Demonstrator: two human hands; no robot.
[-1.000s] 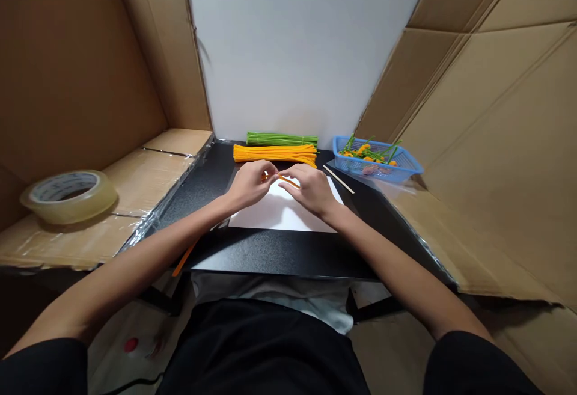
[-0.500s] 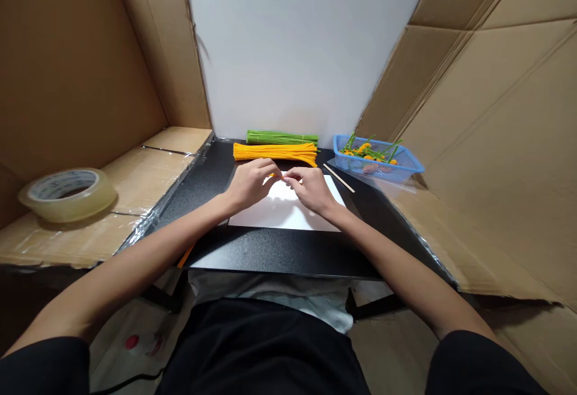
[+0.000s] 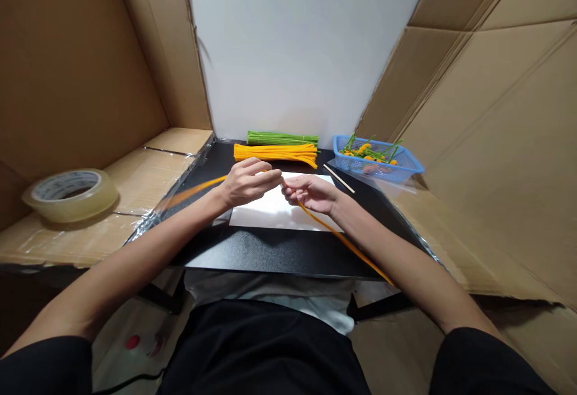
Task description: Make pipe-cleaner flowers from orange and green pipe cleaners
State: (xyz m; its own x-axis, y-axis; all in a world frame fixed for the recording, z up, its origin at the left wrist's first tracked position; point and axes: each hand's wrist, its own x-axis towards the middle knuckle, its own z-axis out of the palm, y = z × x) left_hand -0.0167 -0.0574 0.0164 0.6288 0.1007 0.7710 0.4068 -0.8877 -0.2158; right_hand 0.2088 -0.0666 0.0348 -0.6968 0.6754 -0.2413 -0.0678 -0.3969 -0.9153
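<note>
My left hand (image 3: 247,183) and my right hand (image 3: 311,194) hang just above a white paper sheet (image 3: 270,213), their fingertips almost meeting. Both pinch an orange pipe cleaner (image 3: 345,240). One length runs from my right fingers down across my right forearm. A blurred orange length (image 3: 193,192) sweeps out left of my left hand, and I cannot tell if it is the same piece. Beyond my hands lie a bundle of orange pipe cleaners (image 3: 274,154) and a bundle of green ones (image 3: 282,138).
A blue plastic basket (image 3: 401,163) holding green and orange pipe-cleaner pieces sits at the back right, with a thin wooden stick (image 3: 339,178) near it. The black table (image 3: 270,257) is walled by cardboard. A clear tape roll (image 3: 70,195) rests on the left cardboard shelf.
My hands have drawn slightly apart and turned. The orange pipe cleaner now stretches out visibly on both sides, with its left part moving fast, instead of mostly hiding under my fingers.
</note>
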